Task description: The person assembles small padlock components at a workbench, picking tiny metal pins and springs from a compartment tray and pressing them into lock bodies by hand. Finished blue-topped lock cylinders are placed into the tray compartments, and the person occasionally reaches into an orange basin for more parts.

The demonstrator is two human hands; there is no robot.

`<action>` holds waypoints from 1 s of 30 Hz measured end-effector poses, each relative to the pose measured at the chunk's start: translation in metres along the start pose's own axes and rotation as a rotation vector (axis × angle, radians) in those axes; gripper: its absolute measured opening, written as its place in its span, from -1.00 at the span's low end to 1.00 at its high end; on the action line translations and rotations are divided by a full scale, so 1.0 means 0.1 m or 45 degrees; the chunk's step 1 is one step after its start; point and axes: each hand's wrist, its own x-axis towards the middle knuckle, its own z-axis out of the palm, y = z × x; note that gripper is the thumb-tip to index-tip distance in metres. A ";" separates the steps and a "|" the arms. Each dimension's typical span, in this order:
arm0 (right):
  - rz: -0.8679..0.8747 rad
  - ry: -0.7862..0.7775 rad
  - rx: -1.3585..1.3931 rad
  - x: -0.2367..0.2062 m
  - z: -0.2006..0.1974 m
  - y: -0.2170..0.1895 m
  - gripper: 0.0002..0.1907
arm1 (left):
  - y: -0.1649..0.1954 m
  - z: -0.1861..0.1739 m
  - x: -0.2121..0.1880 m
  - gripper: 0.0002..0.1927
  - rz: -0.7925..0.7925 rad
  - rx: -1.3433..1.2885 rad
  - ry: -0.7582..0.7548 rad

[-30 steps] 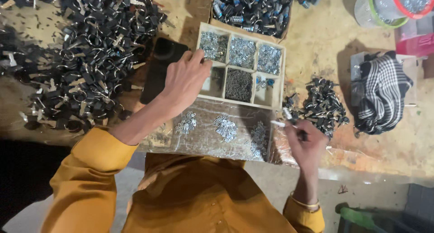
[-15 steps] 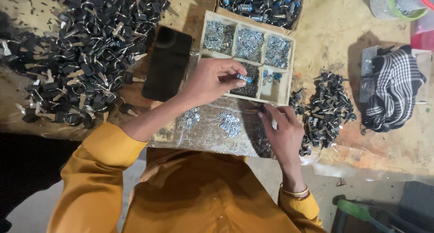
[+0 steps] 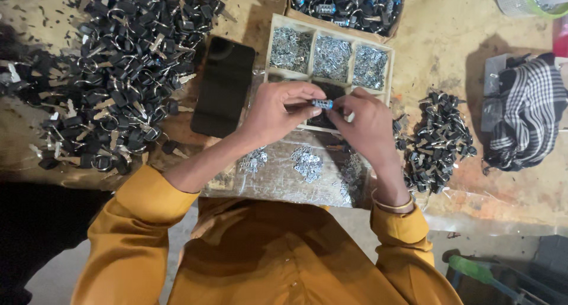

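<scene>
Both hands meet over the shallow wooden compartment tray [image 3: 269, 44] — left hand [image 3: 275, 110] and right hand [image 3: 364, 118] pinch a small blue-and-silver metal cylinder [image 3: 322, 104] between their fingertips. The tray's cells hold small silver metal parts. A flat black phone [image 3: 223, 86] lies just left of the tray.

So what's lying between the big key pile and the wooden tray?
A black phone lies flat between the key pile and the wooden tray, seen in the head view.
</scene>
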 end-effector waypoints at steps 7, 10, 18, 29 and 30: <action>-0.080 0.105 0.272 0.03 0.01 0.14 -0.81 | 0.01 0.02 -0.01 -0.74 -0.083 0.121 0.068; -0.087 0.185 0.309 0.04 0.07 0.18 -0.80 | 0.02 0.02 0.00 -0.74 -0.102 0.113 0.077; -0.101 0.138 0.373 0.04 0.16 0.27 -0.75 | 0.01 0.02 0.00 -0.75 -0.073 0.064 0.054; -0.139 0.162 0.380 0.05 0.15 0.22 -0.75 | -0.02 0.02 -0.01 -0.76 -0.055 0.069 0.073; -0.137 0.182 0.370 0.06 0.15 0.22 -0.77 | -0.03 0.02 -0.01 -0.77 -0.058 0.076 0.073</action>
